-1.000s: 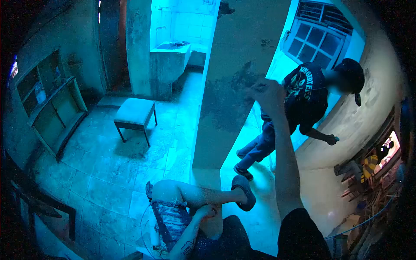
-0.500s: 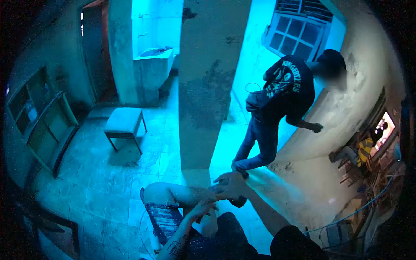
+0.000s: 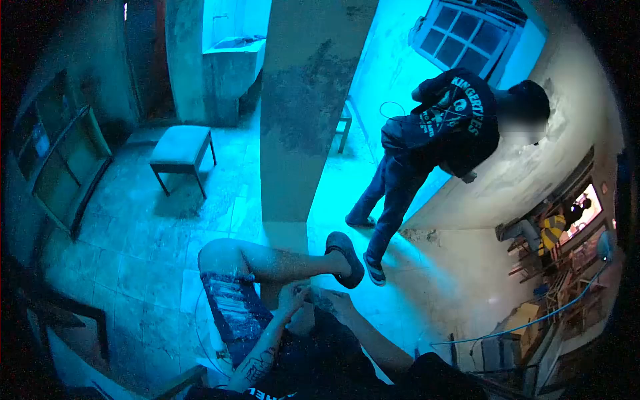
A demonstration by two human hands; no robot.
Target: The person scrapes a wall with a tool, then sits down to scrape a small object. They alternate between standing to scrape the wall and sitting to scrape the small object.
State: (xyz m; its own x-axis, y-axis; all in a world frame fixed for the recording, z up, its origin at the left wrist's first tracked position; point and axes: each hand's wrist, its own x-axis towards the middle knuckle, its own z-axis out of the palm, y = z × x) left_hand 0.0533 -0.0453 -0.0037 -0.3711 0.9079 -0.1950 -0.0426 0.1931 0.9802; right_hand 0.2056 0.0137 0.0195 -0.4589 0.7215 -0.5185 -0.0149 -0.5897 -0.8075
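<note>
My left hand (image 3: 291,300) is over my lap with its fingers curled closed. The tattooed left forearm (image 3: 263,353) comes up from below. Right beside it, my right hand (image 3: 335,304) has its fingers drawn together toward the left one. Whatever lies between the fingers is too dim and small to make out. Under and behind the hands is my crossed bare leg (image 3: 287,263), with a dark clog (image 3: 345,260) on the foot. Ripped denim (image 3: 233,307) covers the thigh.
A person (image 3: 447,133) in a dark T-shirt and cap stands ahead, right of a pillar (image 3: 300,113). A stool (image 3: 182,148) and a wooden frame (image 3: 73,173) are at left. Someone in a yellow-striped top (image 3: 552,232) sits far right, near stacked wooden furniture and a blue hose (image 3: 527,327).
My hands have drawn back from the shin to my lap and come together. The standing person has brought the lowered arm in and shifted feet. The view has tilted down.
</note>
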